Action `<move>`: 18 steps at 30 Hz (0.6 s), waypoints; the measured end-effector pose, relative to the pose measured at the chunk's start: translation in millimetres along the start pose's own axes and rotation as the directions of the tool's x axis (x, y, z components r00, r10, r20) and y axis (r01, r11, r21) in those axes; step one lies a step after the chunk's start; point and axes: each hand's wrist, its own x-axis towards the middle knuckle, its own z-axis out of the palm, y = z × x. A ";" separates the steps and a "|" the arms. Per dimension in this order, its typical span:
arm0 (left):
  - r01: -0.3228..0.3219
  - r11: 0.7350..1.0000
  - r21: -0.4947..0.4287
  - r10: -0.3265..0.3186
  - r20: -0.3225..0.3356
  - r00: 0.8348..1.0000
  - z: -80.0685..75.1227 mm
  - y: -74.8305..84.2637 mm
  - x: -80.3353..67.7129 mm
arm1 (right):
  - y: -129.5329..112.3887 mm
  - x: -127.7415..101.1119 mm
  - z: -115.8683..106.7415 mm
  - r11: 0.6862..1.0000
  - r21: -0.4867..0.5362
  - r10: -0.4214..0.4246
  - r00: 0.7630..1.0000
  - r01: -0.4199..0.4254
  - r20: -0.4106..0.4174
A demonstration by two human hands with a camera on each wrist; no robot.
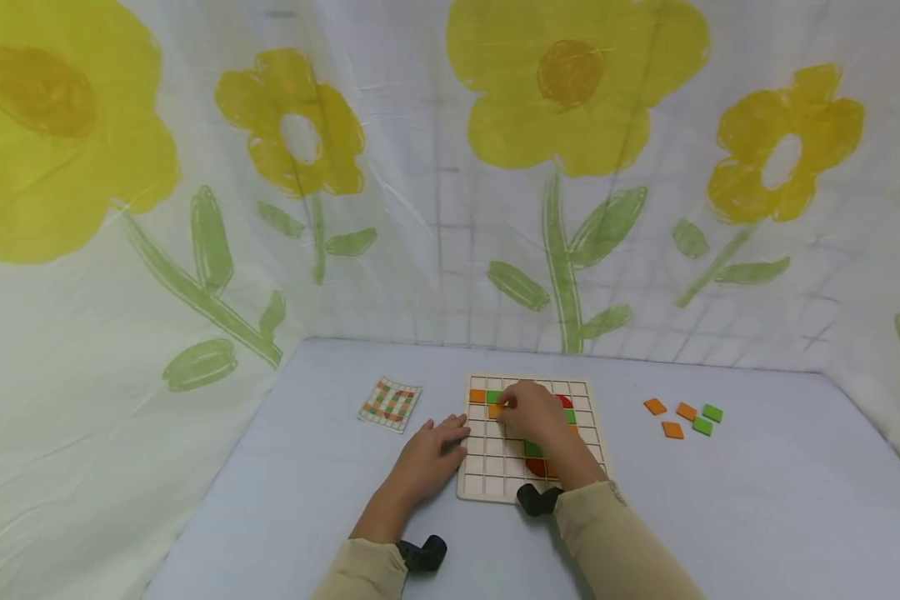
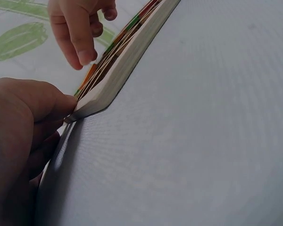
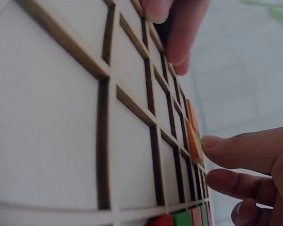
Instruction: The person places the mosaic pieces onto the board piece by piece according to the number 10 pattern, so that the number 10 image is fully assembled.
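A wooden grid board point(image 1: 487, 483) lies on the table with orange, green and red tiles in some cells. My right hand point(image 1: 536, 414) is over its upper left part, fingers pointing down to the left. In the right wrist view my right thumb tip is at an orange tile point(image 3: 194, 145), which tilts up out of its cell; the fingers below it are apart from the tile. My left hand point(image 1: 429, 454) rests beside the board's left edge, its fingertips at the rim, as the left wrist view also shows. The right forearm hides some of the board.
Several loose orange tiles point(image 1: 672, 430) and green tiles point(image 1: 712, 412) lie to the right of the board. A small pattern card point(image 1: 390, 405) with a coloured grid lies at the left. Behind the table hangs a white curtain point(image 1: 405, 250) printed with yellow flowers.
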 end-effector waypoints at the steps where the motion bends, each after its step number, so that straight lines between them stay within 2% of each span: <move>1: 0.001 1.000 0.001 -0.001 0.001 1.000 -0.3 0.6 0.0 | 1.0 -1.6 -1.2 1.000 0.017 0.005 1.000 -0.005 -0.003; 4: 0.002 1.000 0.000 -0.002 -0.001 1.000 0.1 1.1 -0.2 | 2.4 -5.3 -2.9 0.998 0.054 0.012 1.000 -0.013 0.007; 9: 0.005 1.000 -0.022 -0.004 0.014 1.000 3.0 0.2 -0.5 | 1.8 -7.9 -0.2 0.998 0.055 -0.020 0.998 0.017 0.054; 12: 0.010 1.000 -0.026 -0.009 0.021 1.000 4.2 1.0 -0.6 | 5.2 -10.6 -0.8 0.996 0.085 -0.004 0.999 0.000 0.038; 18: 0.031 0.999 -0.014 -0.031 0.018 0.999 2.3 2.6 0.6 | 35.8 -18.8 -25.5 0.991 0.134 0.021 1.000 -0.019 -0.008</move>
